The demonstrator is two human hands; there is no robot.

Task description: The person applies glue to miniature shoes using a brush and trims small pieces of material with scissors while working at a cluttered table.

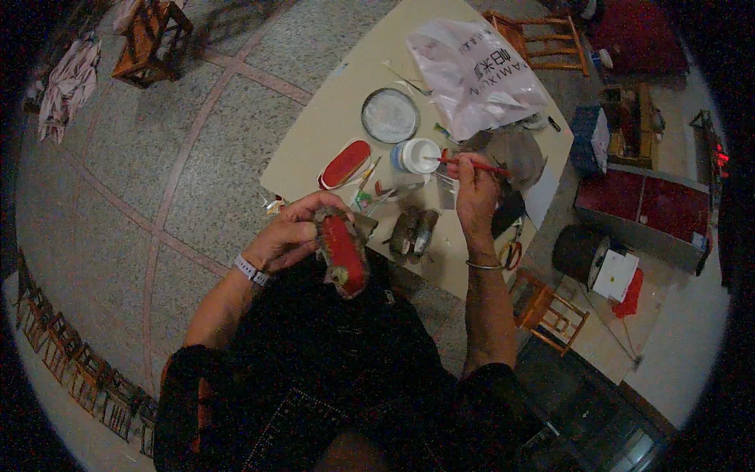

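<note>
My left hand grips a small shoe-like piece, with a red sole-shaped face and a fuzzy grey rim, over my lap. A pale spot shows at its near end. Between the fingers of my right hand is a thin red-handled brush; its tip reaches the mouth of an open white jar. Left of the jar lies a red sole with a white edge. Two dark, rounded shoe-like pieces sit near the table's front edge.
The pale table also bears a round lid, a white plastic bag, grey cloth and scissors. Small tools lie by the sole. Wooden chairs and a dark red cabinet stand to the right.
</note>
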